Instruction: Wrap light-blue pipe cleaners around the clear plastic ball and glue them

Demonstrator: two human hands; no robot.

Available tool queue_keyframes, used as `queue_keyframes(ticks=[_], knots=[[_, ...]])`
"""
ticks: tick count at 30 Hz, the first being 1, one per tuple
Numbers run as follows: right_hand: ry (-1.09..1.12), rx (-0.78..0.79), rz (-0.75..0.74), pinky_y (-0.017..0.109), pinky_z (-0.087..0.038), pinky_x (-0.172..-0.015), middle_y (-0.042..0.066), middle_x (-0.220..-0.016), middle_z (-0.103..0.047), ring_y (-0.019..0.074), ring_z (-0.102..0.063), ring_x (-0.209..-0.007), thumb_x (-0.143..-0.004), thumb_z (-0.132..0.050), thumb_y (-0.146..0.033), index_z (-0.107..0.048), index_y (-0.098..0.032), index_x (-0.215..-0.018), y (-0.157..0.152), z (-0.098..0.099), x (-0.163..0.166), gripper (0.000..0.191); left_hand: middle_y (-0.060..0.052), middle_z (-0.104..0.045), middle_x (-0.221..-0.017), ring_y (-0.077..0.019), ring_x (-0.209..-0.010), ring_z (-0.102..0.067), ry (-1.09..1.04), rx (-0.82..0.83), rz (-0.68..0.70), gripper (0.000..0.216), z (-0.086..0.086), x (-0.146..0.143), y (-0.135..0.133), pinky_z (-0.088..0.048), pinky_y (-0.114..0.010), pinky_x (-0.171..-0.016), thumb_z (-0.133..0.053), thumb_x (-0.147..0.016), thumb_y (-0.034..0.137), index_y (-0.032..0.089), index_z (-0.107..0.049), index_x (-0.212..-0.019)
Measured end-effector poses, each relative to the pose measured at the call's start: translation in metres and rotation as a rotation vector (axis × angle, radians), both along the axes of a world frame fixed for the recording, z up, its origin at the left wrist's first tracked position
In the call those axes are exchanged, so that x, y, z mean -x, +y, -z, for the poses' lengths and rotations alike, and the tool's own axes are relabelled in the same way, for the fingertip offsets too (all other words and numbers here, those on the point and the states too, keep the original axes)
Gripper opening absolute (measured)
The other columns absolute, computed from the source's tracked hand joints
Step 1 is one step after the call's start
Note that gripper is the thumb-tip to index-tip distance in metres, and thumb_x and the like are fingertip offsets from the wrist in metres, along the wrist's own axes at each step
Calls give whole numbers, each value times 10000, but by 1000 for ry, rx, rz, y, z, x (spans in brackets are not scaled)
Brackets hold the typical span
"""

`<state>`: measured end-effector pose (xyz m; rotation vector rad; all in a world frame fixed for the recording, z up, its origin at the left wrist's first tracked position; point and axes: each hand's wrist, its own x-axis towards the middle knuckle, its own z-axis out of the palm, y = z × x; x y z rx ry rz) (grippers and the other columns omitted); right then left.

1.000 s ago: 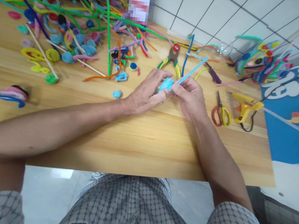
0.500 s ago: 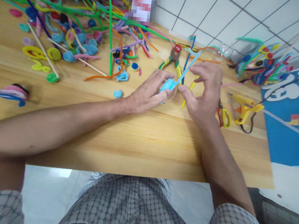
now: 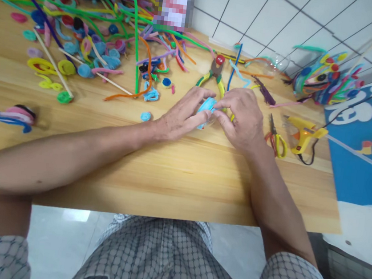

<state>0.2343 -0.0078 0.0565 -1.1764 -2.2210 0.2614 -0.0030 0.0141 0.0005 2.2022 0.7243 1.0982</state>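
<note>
The left hand (image 3: 182, 116) has its grip pinching the blue bundle (image 3: 206, 105), with thumb and fingers on its two sides. This bundle, of fuzzy strip in close turns, is a little above the middle of the desk (image 3: 188, 180), toward 1 o'clock from its centre. A clear round edge shows beside it, at about 4 o'clock.

What has just changed is the right hand (image 3: 242, 117). Half a second ago its fingers were spread, apart from the bundle, and a free blue end was standing out toward 1 o'clock. Now the thumb and forefinger are close together at the bundle's 3 o'clock side, and this end is no longer seen. It cannot be told whether they pinch the strip or only press on it. Probably the loose end is being laid against the turns, so the winding seems to advance, while the left hand keeps it steady.

From the bundle, the pliers (image 3: 217, 69) lie at 12 o'clock, and the scissors (image 3: 281, 143) between 3 and 4 o'clock.
</note>
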Motion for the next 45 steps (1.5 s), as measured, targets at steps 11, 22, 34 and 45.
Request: queue_keyframes(ticks=[11, 22, 34, 45], knots=[[-29, -49, 16, 617, -530, -1206, 108, -1146, -790, 376, -689, -1255, -1050, -708, -622, -754, -357, -1086, -1, 11, -2, 271, -159, -711, -1454, -310, -1387, -668, 6, -22, 9, 633, 2, -2, -1, -548, -534, -1237, -359, -1162, 731, 238, -587, -1487], [40, -26, -7, 644, -502, -1253, 88, -1215, -798, 367, -695, -1266, -1045, -747, -476, -761, -369, -1031, -5, 2, 4, 109, -153, -723, -1435, -317, -1371, -671, 2, -22, -27, 576, 1, -4, -2, -552, -555, -1221, -395, -1155, 709, 256, -598, -1448], [582, 366, 190, 335, -510, -661, -33, -641, -509, 153, -464, -656, -889, -878, -776, -659, -269, -703, -5, 4, 12, 583, -135, -713, -1395, -315, -1316, -676, -8, -36, -91, 386, 3, -4, -1, -587, -556, -1165, -573, -1100, 499, 282, -581, -1419], [626, 509, 147, 325, -336, -595, -53, -656, -548, 119, -417, -618, -889, -970, -503, -667, -249, -711, -9, 3, 22, 434, -129, -720, -1402, -312, -1325, -678, 10, -31, -99, 430, 3, -4, -1, -586, -544, -1180, -586, -1120, 585, 272, -604, -1414]])
